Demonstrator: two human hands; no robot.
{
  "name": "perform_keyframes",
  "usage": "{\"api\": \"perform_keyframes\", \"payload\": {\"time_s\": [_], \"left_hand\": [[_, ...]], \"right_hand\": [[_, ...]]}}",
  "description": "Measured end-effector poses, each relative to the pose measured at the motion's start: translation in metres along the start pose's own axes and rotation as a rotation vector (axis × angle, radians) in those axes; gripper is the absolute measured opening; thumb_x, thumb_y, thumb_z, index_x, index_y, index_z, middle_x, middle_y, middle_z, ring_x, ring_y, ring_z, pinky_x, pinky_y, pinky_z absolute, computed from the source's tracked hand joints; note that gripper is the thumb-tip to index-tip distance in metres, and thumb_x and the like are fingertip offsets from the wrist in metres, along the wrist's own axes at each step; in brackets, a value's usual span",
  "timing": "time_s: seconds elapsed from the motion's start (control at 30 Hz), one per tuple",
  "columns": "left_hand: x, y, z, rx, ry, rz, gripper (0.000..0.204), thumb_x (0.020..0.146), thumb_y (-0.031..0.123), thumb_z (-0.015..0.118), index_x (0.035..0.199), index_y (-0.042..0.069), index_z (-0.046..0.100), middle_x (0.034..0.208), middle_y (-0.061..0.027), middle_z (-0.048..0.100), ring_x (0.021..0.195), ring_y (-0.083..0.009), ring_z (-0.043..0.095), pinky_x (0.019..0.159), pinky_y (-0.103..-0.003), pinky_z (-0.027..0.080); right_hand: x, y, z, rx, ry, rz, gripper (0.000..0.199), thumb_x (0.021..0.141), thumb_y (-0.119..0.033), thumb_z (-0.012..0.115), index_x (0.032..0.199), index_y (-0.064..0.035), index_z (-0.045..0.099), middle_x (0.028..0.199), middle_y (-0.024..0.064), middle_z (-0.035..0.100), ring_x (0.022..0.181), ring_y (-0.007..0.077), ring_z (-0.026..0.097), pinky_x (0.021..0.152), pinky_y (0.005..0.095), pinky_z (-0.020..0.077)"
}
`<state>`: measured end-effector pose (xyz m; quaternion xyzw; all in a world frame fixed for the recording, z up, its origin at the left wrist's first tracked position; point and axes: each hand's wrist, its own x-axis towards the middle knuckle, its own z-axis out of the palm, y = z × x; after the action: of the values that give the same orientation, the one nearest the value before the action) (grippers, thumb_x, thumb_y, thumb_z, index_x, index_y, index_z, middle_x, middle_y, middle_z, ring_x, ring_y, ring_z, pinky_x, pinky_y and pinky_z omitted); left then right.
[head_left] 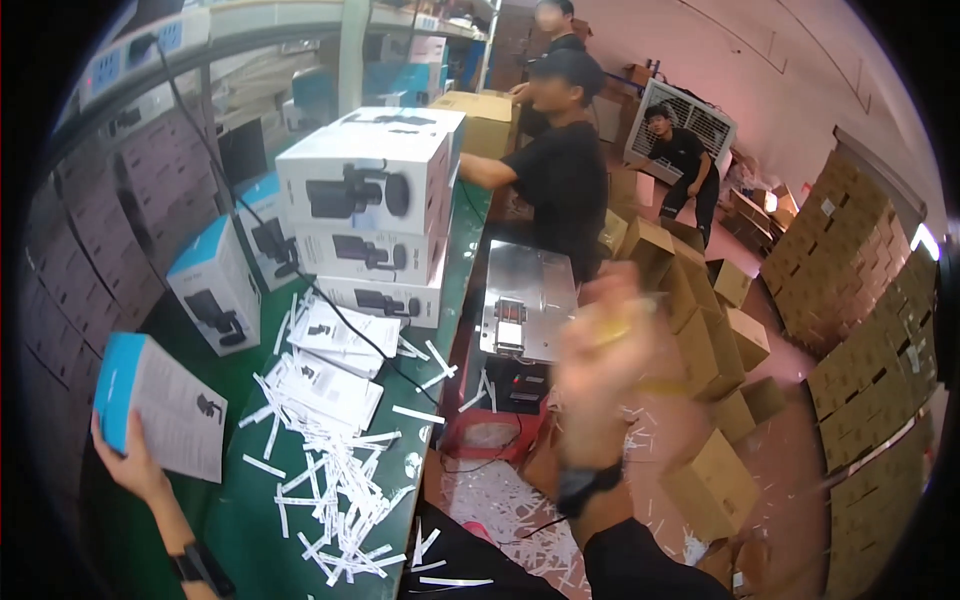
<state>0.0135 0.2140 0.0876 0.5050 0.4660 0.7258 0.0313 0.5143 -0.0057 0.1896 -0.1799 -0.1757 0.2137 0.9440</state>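
The left hand is at the lower left of the frame, its fingers clamped on the edge of a white and blue box. The box leans over the left part of the green table, its blue side toward the left edge of the frame and a small dark device printed on its white face. Whether its base touches the table, I cannot tell.

The right hand is raised right of the frame's centre, near the metal machine. It is badly blurred; something yellowish shows at it, but I cannot tell whether the fingers are together or apart, or whether they hold anything. A dark band circles the right wrist.

Above the held box, two similar upright boxes stand side by side, and right of them rises a stack of three more. Leaflets lie in front of the stack, with white paper strips scattered below them. A black cable runs down across the table.

At the upper centre, a person in black reaches toward the table. Open cartons crowd the floor at the right.
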Motion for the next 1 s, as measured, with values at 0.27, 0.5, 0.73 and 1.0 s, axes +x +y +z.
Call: {"api": "perform_keyframes", "payload": {"time_s": [0.27, 0.5, 0.73, 1.0], "left_hand": [[-0.046, -0.038, 0.023, 0.041, -0.145, 0.018, 0.089, 0.081, 0.008, 0.074, 0.152, 0.006, 0.02, 0.153, -0.0201, 0.029, 0.14, -0.0291, 0.031, 0.114, -0.04, 0.024], [-0.12, -0.089, -0.03, 0.2, -0.565, -0.258, 0.094, 0.078, 0.006, 0.073, 0.152, -0.003, 0.015, 0.149, -0.0256, 0.035, 0.138, -0.0313, 0.036, 0.113, -0.037, 0.026], [-0.112, -0.098, -0.022, 0.243, -0.652, -0.358, 0.077, 0.084, 0.014, 0.07, 0.147, -0.005, 0.03, 0.144, -0.0274, 0.041, 0.134, -0.0346, 0.041, 0.111, -0.038, 0.03], [-0.112, -0.091, -0.001, 0.798, -0.67, -0.312, 0.069, 0.089, 0.036, 0.065, 0.143, 0.001, 0.039, 0.135, -0.0286, 0.049, 0.126, -0.0416, 0.045, 0.107, -0.042, 0.036]], "right_hand": [[0.003, -0.059, 0.0, 0.015, -0.657, -0.131, 0.041, 0.1, -0.015, 0.042, 0.137, 0.0004, 0.043, 0.062, -0.0017, 0.041, 0.044, 0.0069, 0.034, 0.044, 0.0243, 0.0304], [-0.066, 0.031, -0.045, -0.251, -0.663, 0.439, 0.044, 0.092, -0.017, 0.059, 0.127, 0.0074, 0.049, 0.068, 0.0034, 0.056, 0.05, 0.0073, 0.047, 0.047, 0.0228, 0.0379], [-0.158, 0.086, -0.062, -0.693, -1.583, 1.073, 0.046, 0.097, -0.024, 0.051, 0.14, -0.0112, 0.043, 0.074, 0.0056, 0.056, 0.07, 0.0173, 0.055, 0.068, 0.0296, 0.0449], [-0.21, 0.109, -0.112, -0.45, -1.131, 1.077, 0.041, 0.095, -0.028, 0.059, 0.13, -0.0073, 0.054, 0.072, -0.0034, 0.048, 0.065, 0.009, 0.047, 0.062, 0.0266, 0.0409]]}}
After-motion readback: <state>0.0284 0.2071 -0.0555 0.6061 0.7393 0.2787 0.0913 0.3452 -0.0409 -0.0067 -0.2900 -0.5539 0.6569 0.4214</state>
